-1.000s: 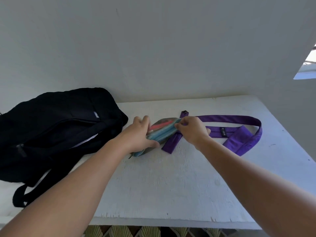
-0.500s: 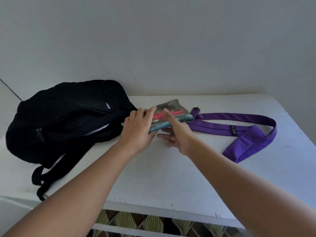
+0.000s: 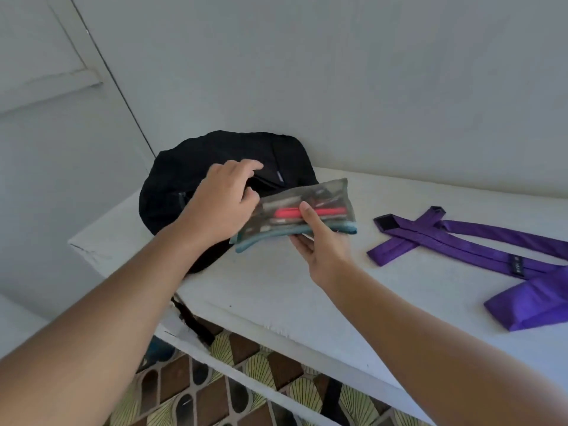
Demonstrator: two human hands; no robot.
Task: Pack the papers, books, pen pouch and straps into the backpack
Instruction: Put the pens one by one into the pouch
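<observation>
Pouch-packing advice: right hand pinches pen pouch; left hand, fingers relaxed, should spread the backpack opening wide first.

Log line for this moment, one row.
right hand: holds pen pouch | left hand: on backpack opening | purple strap: on table
</observation>
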